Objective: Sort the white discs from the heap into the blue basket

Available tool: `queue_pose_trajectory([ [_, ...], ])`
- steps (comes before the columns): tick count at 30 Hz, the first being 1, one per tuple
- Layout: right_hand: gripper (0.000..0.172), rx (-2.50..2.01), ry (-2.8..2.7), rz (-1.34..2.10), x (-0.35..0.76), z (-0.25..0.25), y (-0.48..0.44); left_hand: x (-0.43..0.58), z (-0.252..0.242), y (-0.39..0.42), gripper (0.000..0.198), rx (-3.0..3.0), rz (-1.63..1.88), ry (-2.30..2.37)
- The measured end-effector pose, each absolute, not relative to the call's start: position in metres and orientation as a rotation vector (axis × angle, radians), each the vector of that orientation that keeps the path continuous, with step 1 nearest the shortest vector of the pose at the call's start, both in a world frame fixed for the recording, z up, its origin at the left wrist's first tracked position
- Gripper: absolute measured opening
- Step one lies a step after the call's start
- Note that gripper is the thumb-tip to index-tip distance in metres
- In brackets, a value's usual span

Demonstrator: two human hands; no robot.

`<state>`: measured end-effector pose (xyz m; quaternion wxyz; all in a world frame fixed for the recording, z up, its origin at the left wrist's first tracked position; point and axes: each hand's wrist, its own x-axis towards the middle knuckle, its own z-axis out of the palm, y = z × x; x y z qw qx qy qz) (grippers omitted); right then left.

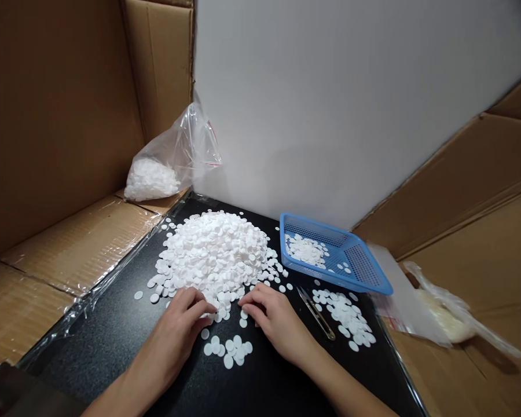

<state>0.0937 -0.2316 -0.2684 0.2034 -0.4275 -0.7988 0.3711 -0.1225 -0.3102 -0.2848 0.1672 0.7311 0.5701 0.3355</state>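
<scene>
Flat, round discs (217, 249) lie heaped, widest left to right. The left hand (183, 317) and right hand (278, 319) curl fingers nearby; I can't tell if they pinch.

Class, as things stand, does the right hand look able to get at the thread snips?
Probably yes: the thread snips lie on the black tabletop just beside the right hand, with nothing visible on top of them and no obstacle showing in the gap between.
</scene>
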Motion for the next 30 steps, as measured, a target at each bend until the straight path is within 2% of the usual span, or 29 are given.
queue_pose_trajectory([
  [5,0.025,-1.163,-2.251,1.009,0.099,-0.268,-0.225,-0.121,-0.283,-0.311,0.02,2.126,0.923,1.649],
  [14,0.016,-1.126,-2.384,1.029,0.102,-0.263,-0.227,-0.119,-0.279,-0.311,0.021,2.161,0.858,1.657],
  [17,0.012,-1.134,-2.361,0.925,0.098,-0.269,-0.228,-0.12,-0.28,-0.312,0.017,2.174,0.881,1.66],
  [21,0.015,-1.164,-2.354,0.833,0.099,-0.266,-0.227,-0.112,-0.281,-0.312,0.015,2.252,0.828,1.659],
  [25,0.013,-1.26,-2.358,0.726,0.124,-0.254,-0.219,-0.092,-0.274,-0.298,0.007,2.41,0.619,1.672],
  [30,0.007,-1.521,-2.322,0.348,0.181,-0.258,-0.212,-0.073,-0.265,-0.269,0.01,2.417,0.362,1.706],
])
